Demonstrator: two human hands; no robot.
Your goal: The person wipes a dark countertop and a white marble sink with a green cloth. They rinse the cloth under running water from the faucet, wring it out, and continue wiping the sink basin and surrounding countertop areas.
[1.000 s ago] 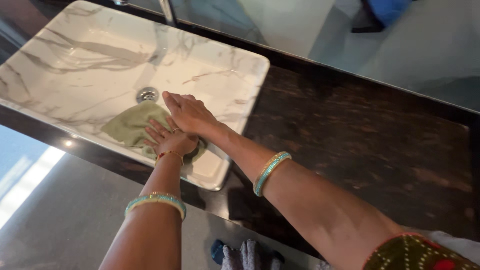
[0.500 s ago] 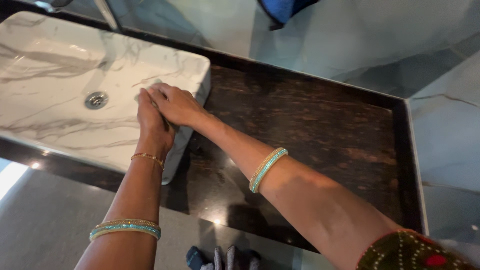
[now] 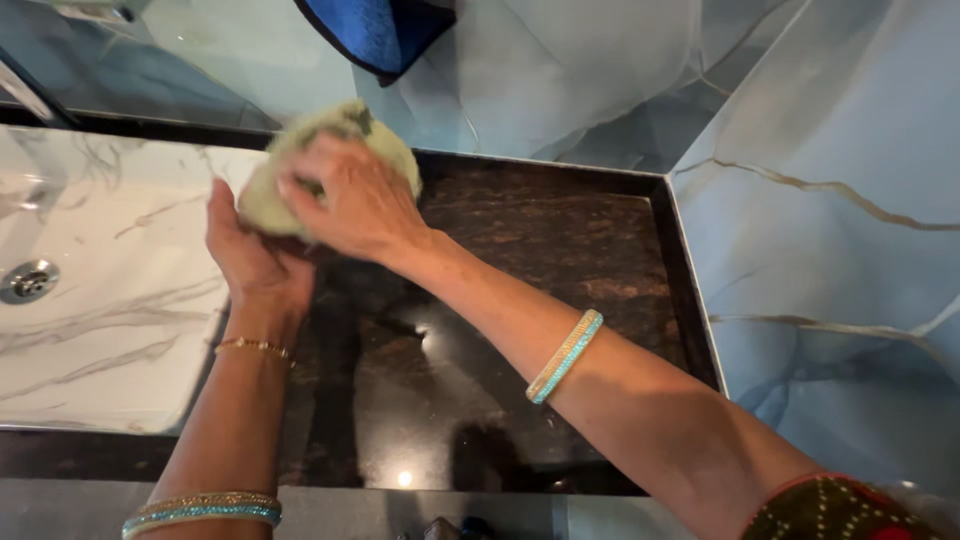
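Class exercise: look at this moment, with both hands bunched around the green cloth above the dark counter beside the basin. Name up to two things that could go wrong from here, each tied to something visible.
1. The green cloth is balled between the left hand and right hand over the dark counter; if it is wet, squeezing could drip onto the glossy stone.
2. The bangle hangs close above the counter and might knock it.

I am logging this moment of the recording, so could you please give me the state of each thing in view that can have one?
Green cloth: bunched into a ball, lifted off the counter, gripped between both hands.
Left hand: cupped under the cloth.
Right hand: closed over the cloth from above.
Marble sink: basin bare, drain uncovered.
Dark counter: glossy, shows light reflections.
Blue cloth: hangs at the top edge, partly cut off.
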